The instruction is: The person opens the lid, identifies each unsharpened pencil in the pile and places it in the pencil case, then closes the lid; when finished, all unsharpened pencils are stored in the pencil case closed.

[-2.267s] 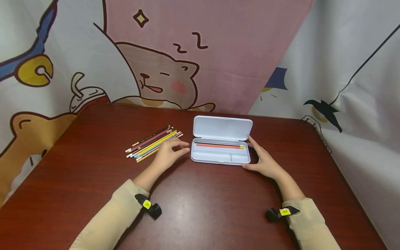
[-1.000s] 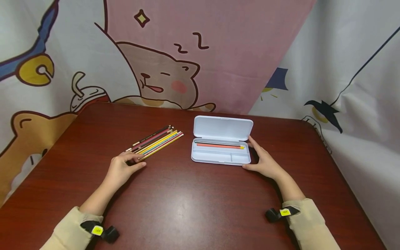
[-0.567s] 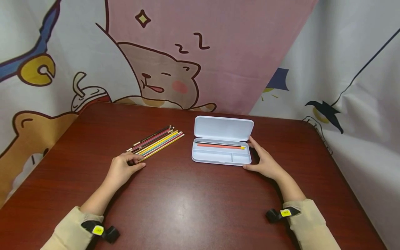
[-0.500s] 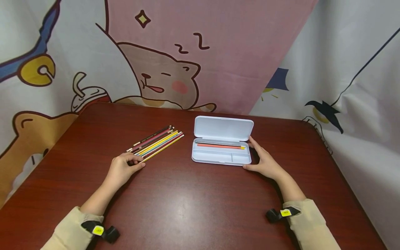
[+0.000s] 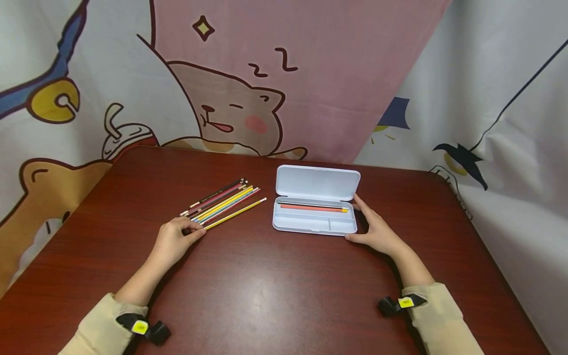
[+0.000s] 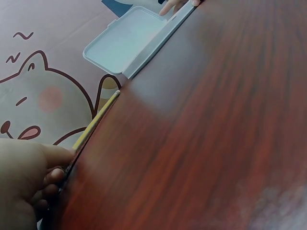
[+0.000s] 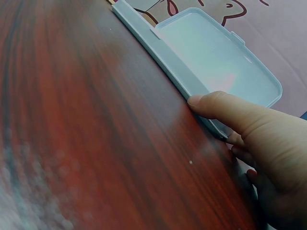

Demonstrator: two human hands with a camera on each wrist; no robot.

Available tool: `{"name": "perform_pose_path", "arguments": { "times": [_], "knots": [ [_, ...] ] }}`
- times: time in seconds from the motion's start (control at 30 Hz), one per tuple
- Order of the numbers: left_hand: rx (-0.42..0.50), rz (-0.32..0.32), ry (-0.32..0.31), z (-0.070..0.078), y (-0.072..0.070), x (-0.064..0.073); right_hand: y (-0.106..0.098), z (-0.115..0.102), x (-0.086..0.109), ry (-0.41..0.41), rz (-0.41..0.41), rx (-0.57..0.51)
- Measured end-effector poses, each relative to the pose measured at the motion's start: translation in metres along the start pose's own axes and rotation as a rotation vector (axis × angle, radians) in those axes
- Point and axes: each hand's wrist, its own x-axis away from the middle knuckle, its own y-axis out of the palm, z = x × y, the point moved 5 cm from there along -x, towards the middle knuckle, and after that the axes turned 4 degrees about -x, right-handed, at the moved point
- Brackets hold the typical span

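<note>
My left hand (image 5: 176,238) pinches the near end of a yellow pencil (image 5: 237,213) between thumb and fingers. The pencil points away to the right, its white-tipped end apart from a bundle of several pencils (image 5: 224,198) lying just behind it. In the left wrist view the yellow pencil (image 6: 98,117) sticks out past the thumb. A white pencil case (image 5: 299,225) stands with its lid raised; an orange pencil (image 5: 310,208) and a dark pencil lie in its back compartment. Around the case's right end, my right hand (image 5: 379,232) holds it, thumb at the front corner, fingers behind.
The brown wooden table (image 5: 275,296) carries everything. Behind it hangs a cartoon-printed curtain (image 5: 328,98), close to the table's back edge. A dark cord (image 5: 519,93) runs down the curtain at the right. Each sleeve bears a strapped black wrist camera.
My left hand moved from near the case to the bundle's near end and took hold of the yellow pencil, whose far end has swung away from the others. The right hand stays at the case.
</note>
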Motion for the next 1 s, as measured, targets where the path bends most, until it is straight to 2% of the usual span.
{"name": "perform_pose_path", "arguments": {
  "times": [0.3,0.5,0.73,1.0],
  "knots": [
    [0.049,0.07,0.022,0.002,-0.006,-0.001,0.001,0.001,-0.001,-0.002,-0.003,-0.001],
    [0.099,0.106,0.05,0.009,-0.004,-0.005,0.0,0.002,-0.001,-0.014,0.003,0.014],
    [0.139,0.085,0.1,0.023,0.007,-0.013,0.0,0.003,-0.001,-0.019,0.009,0.014],
    [0.178,0.026,0.11,0.04,0.027,-0.027,0.001,0.004,-0.001,-0.027,0.014,0.028]
  ]
}}
